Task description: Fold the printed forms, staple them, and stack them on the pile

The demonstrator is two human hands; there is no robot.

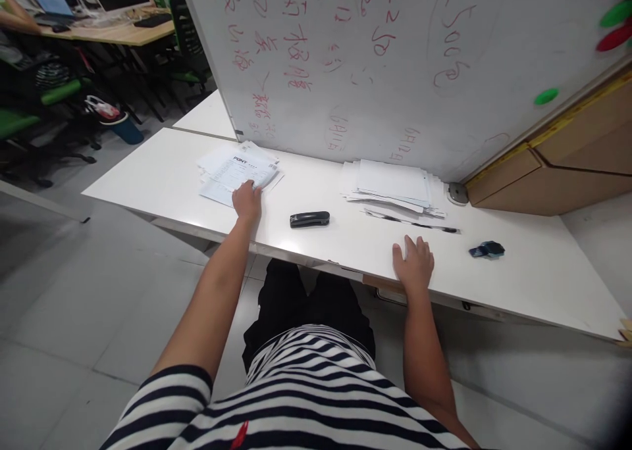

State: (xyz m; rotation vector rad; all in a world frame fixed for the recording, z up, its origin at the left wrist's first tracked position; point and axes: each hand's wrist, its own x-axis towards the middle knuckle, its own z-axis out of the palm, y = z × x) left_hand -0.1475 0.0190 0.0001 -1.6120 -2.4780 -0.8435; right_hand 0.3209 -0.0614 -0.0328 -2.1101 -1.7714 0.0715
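My left hand (247,200) reaches out to a loose pile of printed forms (237,170) on the left of the white table (162,180); its fingers lie flat on the near edge of the top sheet. My right hand (413,260) rests flat near the table's front edge, fingers spread, holding nothing. A black stapler (309,219) lies between the two hands. A second stack of white sheets (392,185) sits at the back right, with a black pen (412,222) lying just in front of it.
A whiteboard (395,62) with red writing stands along the table's back edge, with green and red magnets (546,96). A small blue object (488,249) lies at the right. Cardboard boxes (567,160) stand at the far right. Desks, a laptop and green chairs (29,108) fill the back left.
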